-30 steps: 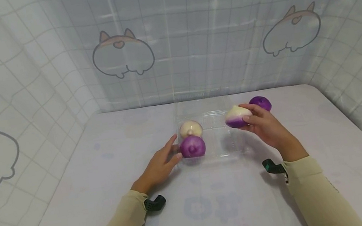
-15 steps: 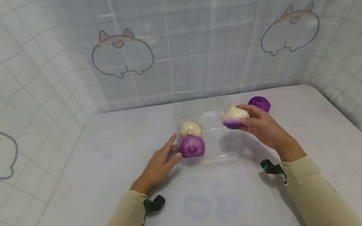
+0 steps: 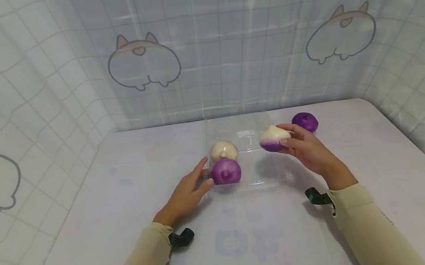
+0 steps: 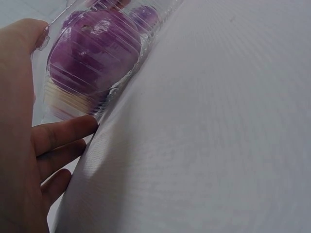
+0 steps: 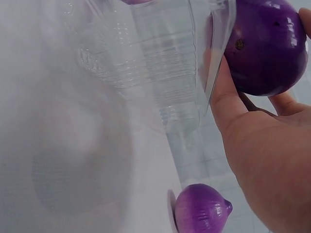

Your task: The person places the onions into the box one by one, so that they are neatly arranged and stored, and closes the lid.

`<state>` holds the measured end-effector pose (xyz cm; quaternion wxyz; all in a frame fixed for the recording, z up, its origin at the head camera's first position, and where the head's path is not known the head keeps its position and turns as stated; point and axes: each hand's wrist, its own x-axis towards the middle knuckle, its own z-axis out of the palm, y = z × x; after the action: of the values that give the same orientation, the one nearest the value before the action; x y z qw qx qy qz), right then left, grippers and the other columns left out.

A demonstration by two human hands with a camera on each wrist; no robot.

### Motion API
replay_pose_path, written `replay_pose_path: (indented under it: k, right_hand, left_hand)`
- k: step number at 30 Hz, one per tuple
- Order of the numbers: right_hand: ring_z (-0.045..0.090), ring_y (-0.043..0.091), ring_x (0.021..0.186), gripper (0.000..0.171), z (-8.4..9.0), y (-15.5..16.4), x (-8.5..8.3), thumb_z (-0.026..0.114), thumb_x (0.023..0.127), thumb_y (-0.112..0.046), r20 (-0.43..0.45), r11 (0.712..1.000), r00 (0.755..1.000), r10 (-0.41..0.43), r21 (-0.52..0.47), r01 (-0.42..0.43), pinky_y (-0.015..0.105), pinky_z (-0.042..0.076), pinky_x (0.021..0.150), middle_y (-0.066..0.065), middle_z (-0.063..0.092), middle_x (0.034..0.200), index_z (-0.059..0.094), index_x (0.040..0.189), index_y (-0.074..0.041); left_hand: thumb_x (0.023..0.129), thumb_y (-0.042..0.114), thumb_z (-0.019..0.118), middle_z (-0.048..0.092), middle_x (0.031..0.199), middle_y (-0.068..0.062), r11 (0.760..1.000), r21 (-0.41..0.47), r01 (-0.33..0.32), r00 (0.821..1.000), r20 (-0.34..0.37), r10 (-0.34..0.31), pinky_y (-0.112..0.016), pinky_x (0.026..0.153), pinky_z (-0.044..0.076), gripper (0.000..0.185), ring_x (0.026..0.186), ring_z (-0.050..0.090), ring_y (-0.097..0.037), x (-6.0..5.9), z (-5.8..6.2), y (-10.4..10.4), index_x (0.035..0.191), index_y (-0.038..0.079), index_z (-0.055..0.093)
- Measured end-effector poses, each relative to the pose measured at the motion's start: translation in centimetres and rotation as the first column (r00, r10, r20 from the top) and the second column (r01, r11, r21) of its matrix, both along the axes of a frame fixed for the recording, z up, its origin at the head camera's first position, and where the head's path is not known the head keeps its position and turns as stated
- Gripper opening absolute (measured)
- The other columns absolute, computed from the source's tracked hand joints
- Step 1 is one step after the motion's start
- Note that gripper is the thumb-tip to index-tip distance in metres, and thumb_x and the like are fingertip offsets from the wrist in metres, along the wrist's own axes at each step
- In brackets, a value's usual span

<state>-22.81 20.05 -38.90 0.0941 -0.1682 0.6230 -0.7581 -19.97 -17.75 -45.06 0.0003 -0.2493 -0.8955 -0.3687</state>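
In the head view the right hand [image 3: 309,150] grips a white-and-purple onion [image 3: 274,137] just right of centre, its fingers curled round it, above the right side of a clear plastic box [image 3: 264,175]. The right wrist view adds what the head view cannot: the thumb and fingers wrap the onion's purple underside [image 5: 265,46] in the upper right of the frame, right against the box's transparent rim [image 5: 216,53]. At the bottom of that frame lies a loose purple onion [image 5: 201,209] on the table; in the head view the same onion [image 3: 305,122] sits just behind the right hand.

The left hand [image 3: 186,193] rests left of centre, fingers nearly straight and relaxed, their tips against the left wall of the box. The left wrist view shows this close up: the fingers [image 4: 63,133] touch the ribbed plastic wall [image 4: 104,92], holding nothing, and a purple onion [image 4: 92,51] shows through it. From the head camera this purple onion [image 3: 225,171] lies in the front left of the box, with a pale onion [image 3: 223,151] touching it just behind.

The table [image 3: 104,216] is covered with a white cloth bearing faint blue prints. Checked white sheeting with cartoon animal outlines [image 3: 143,62] hangs on three sides.

Compared with a second ago, the right hand and its onion have moved a little leftward over the box; the left hand and the other onions have stayed put.
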Motion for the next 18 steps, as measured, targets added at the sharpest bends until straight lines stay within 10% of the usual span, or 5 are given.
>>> replay_pose_path:
  k: [18]
  right_hand:
    - [0.046,0.021,0.127,0.065,1.2,-0.1,0.5,0.055,0.101,-0.007,0.05,0.993,0.998,0.045,0.109,-0.05,0.027,0.049,0.097,0.02,0.025,0.154,0.023,0.157,0.002]
  left_hand:
    - [0.103,0.051,0.049,0.058,0.141,-0.005,1.0,0.001,-0.004,1.0,0.017,0.004,-0.057,0.113,0.029,0.072,0.141,0.041,-0.029,0.5,0.3,-0.1,0.162,0.025,0.017]
